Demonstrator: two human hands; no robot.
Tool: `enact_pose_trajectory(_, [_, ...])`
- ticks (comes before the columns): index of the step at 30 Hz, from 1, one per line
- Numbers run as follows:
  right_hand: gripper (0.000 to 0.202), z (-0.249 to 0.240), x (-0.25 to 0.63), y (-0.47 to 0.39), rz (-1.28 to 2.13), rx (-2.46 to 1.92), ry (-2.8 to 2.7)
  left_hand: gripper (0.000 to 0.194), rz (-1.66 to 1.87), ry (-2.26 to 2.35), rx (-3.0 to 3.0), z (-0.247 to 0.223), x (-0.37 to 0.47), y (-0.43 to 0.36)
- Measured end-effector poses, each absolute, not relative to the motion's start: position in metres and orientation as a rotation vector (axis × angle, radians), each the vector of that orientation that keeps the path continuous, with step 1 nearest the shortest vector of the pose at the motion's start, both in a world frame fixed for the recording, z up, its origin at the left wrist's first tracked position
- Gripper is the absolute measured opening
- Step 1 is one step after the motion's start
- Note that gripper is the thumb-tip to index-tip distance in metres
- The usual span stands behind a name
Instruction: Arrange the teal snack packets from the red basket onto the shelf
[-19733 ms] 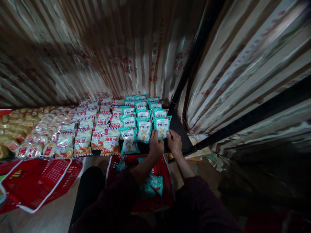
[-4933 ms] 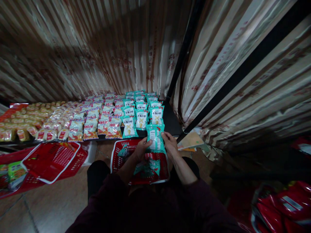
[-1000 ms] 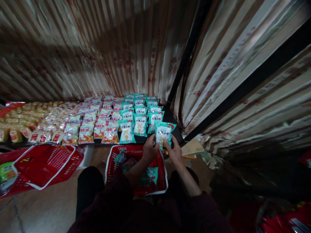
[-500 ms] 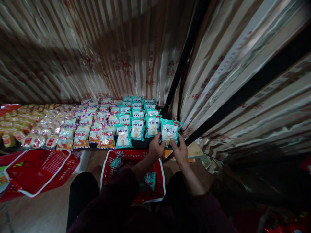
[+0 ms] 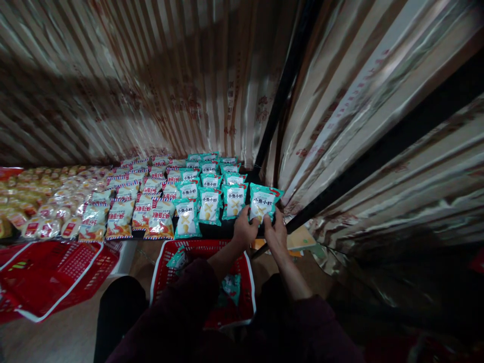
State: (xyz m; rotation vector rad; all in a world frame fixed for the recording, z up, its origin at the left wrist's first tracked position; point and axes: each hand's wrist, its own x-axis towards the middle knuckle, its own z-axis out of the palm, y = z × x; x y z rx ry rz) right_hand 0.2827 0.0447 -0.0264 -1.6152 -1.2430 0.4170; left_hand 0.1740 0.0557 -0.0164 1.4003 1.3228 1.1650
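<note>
Between my hands is a teal and white snack bag (image 5: 263,199), upright at the right end of the shelf. My left hand (image 5: 245,228) grips its lower left corner, and my right hand (image 5: 276,230) its lower right, thumbs across the front. Just left stands another teal snack bag (image 5: 235,201), with several more of that kind in rows behind and beside it. Below my forearms sits a red basket (image 5: 158,272) with a white rim, with some teal bags (image 5: 231,288) inside; my sleeves hide part of it.
Further left on the shelf are striped orange-and-white snack bags (image 5: 121,217) and small round wrapped items (image 5: 49,227). A second red basket (image 5: 56,272) stands on the floor at left. Black poles (image 5: 340,186) and a pleated curtain (image 5: 151,75) close in the back and right.
The view has shifted slightly, so the shelf goods and baskets appear a little lower and further left. Both hands stay on the same snack bag, which now sits closer against the row.
</note>
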Motion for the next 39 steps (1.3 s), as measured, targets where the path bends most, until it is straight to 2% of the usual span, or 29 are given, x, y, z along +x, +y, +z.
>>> enact_pose_trajectory(9, [0.055, -0.03, 0.28, 0.052, 0.513, -1.561, -1.271, 0.045, 1.14, 1.46, 1.449, -0.017, 0.169, 0.057])
enact_pose_trajectory(18, [0.056, -0.016, 0.282, 0.056, 0.395, -1.652, -1.252, 0.047, 1.107, 1.484, 1.451, -0.003, 0.18, 0.066])
enact_pose_trajectory(27, [0.054, -0.01, 0.285, 0.074, 0.304, -1.676, -1.246, 0.06, 1.029, 1.475, 1.365, 0.01, 0.193, 0.077])
enact_pose_trajectory(39, [0.051, -0.009, 0.292, 0.105, 0.341, -1.667, -1.143, 0.071, 0.952, 1.52, 1.282, 0.017, 0.209, 0.105])
